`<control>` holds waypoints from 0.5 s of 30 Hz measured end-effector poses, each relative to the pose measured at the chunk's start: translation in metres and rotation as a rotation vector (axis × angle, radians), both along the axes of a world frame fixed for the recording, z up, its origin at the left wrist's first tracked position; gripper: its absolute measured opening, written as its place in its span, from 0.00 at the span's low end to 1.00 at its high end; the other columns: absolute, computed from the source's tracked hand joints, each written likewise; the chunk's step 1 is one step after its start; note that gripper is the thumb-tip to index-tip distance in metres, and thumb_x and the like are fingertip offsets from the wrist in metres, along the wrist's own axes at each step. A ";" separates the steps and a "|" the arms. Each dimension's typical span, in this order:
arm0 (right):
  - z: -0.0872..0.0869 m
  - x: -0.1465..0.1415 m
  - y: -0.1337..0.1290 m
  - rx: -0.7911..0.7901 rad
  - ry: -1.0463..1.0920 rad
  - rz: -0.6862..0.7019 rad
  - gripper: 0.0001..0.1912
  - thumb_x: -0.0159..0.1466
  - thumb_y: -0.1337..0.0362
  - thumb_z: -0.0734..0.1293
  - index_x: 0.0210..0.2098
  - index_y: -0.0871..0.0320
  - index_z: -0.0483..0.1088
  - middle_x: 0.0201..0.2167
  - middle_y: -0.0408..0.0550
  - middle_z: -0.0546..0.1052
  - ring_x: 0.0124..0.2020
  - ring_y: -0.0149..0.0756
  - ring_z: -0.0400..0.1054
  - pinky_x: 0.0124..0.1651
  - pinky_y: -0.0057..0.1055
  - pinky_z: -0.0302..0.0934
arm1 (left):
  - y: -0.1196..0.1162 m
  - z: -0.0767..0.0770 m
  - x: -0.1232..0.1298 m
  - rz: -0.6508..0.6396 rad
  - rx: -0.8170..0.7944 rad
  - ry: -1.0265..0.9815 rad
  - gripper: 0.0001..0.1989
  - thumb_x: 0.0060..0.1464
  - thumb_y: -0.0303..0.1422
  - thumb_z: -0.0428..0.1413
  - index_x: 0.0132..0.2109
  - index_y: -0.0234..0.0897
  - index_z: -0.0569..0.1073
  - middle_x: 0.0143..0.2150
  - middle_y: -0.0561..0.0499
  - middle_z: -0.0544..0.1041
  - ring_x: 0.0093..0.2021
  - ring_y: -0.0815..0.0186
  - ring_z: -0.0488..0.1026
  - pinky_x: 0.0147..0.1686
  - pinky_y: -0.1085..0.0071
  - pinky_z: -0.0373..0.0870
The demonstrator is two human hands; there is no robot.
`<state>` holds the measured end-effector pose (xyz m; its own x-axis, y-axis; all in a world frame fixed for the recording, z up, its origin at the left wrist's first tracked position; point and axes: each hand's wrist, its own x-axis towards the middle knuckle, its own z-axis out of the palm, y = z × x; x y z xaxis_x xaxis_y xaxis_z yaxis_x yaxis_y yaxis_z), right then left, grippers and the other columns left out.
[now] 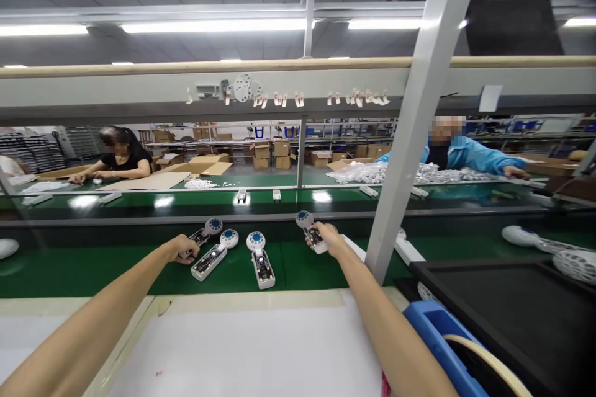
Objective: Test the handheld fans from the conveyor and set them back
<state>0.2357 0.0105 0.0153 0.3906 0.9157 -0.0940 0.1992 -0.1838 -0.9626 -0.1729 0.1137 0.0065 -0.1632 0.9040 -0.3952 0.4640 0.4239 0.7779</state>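
Observation:
My left hand (183, 249) is closed around the open handle of a white handheld fan (213, 226), whose round head has a blue centre. On the right, my right hand (328, 239) grips another handheld fan (305, 219) by its handle, with the circuit board showing. Between my hands, two more fans lie on the green conveyor belt (153, 279). One fan (209, 262) is slanted close beside my left hand; the other fan (263, 268) lies nearly straight toward me. Both have uncovered handles with boards inside.
A slanted metal post (414, 130) rises just right of my right hand. A white-covered worktop (251, 353) is nearest me, with a blue bin (433, 329) and black tray (507, 298) at right. Across the line, one person (123, 155) sits left, another person (459, 152) right.

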 end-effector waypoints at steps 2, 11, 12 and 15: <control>0.020 -0.011 -0.004 0.039 0.187 0.080 0.14 0.73 0.58 0.64 0.48 0.64 0.72 0.43 0.51 0.78 0.39 0.34 0.75 0.41 0.35 0.73 | -0.009 0.010 0.005 0.000 0.058 -0.102 0.13 0.64 0.37 0.59 0.49 0.31 0.73 0.41 0.49 0.76 0.36 0.69 0.75 0.34 0.70 0.77; 0.102 -0.058 -0.062 0.414 0.483 0.314 0.26 0.57 0.74 0.64 0.55 0.57 0.64 0.48 0.50 0.78 0.45 0.43 0.79 0.39 0.38 0.78 | -0.088 0.100 0.053 -0.067 0.614 -0.623 0.05 0.63 0.30 0.48 0.43 0.33 0.65 0.36 0.47 0.77 0.24 0.68 0.74 0.22 0.69 0.74; 0.107 -0.063 -0.070 0.449 0.465 0.327 0.30 0.56 0.74 0.64 0.58 0.56 0.63 0.47 0.50 0.79 0.44 0.43 0.80 0.37 0.37 0.78 | -0.102 0.109 0.061 -0.086 0.649 -0.651 0.05 0.61 0.29 0.49 0.43 0.33 0.65 0.37 0.45 0.78 0.25 0.66 0.76 0.24 0.68 0.76; 0.118 -0.076 -0.092 0.522 0.387 0.378 0.36 0.55 0.71 0.66 0.63 0.53 0.58 0.45 0.47 0.80 0.33 0.39 0.80 0.33 0.34 0.76 | -0.146 0.128 0.084 -0.160 0.732 -0.730 0.12 0.58 0.29 0.51 0.50 0.34 0.66 0.44 0.43 0.80 0.32 0.61 0.82 0.32 0.64 0.81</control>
